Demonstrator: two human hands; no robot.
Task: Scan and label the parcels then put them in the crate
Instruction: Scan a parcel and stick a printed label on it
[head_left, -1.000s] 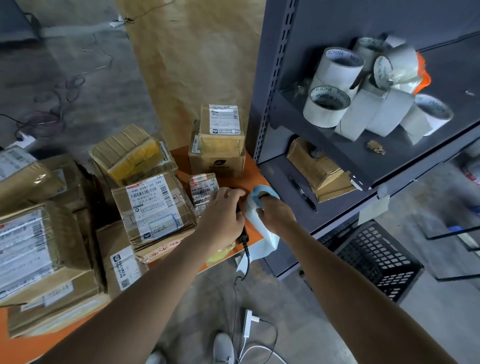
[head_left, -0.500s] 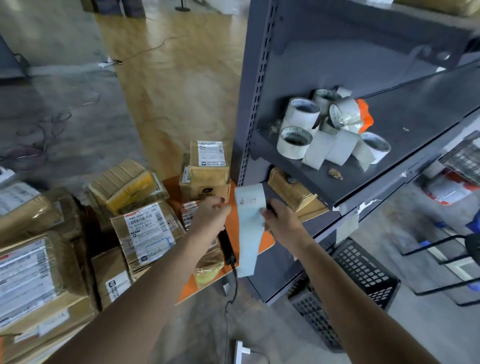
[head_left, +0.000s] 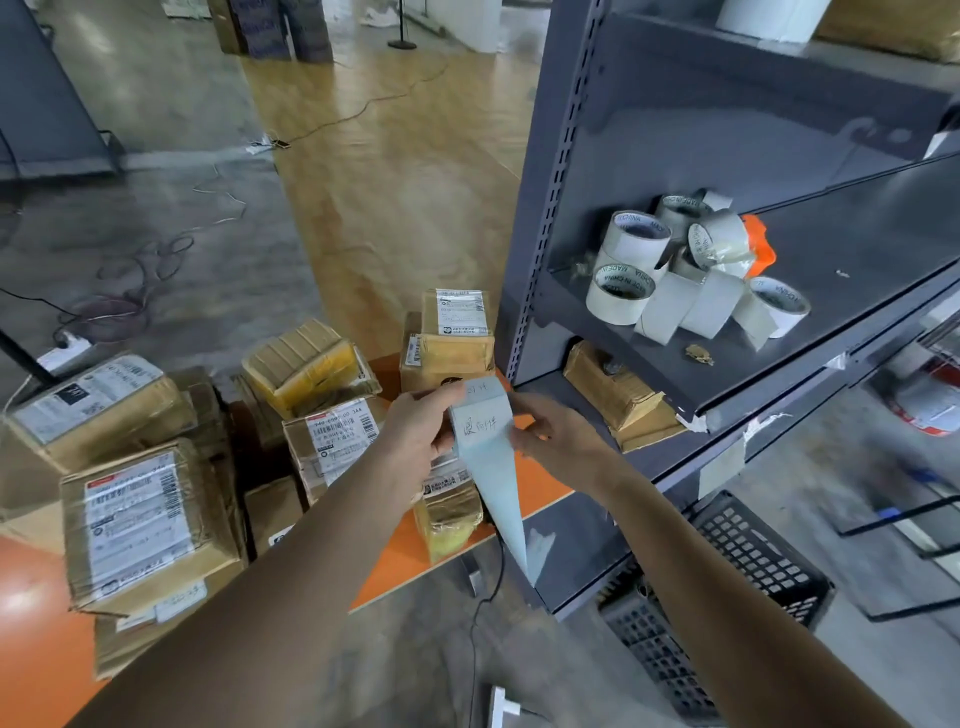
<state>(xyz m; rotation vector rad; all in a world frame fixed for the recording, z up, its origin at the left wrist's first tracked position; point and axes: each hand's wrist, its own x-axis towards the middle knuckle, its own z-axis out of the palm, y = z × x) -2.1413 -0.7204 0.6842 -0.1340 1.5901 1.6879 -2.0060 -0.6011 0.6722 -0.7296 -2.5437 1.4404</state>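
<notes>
Parcels (head_left: 332, 441) on table (head_left: 540, 493), crate (head_left: 727, 587) right.

Soft, dimmish light; glare streaks the glossy tan floor (head_left: 395, 156) ahead of me, grey metal shelving (head_left: 727, 130) bows at the edge.

We count two hands, the left hand (head_left: 415, 431) and right hand (head_left: 558, 441), one label strip (head_left: 491, 467), one crate (head_left: 753, 561), about nine parcels (head_left: 332, 441) and roughly seven tape rolls (head_left: 618, 291).
</notes>
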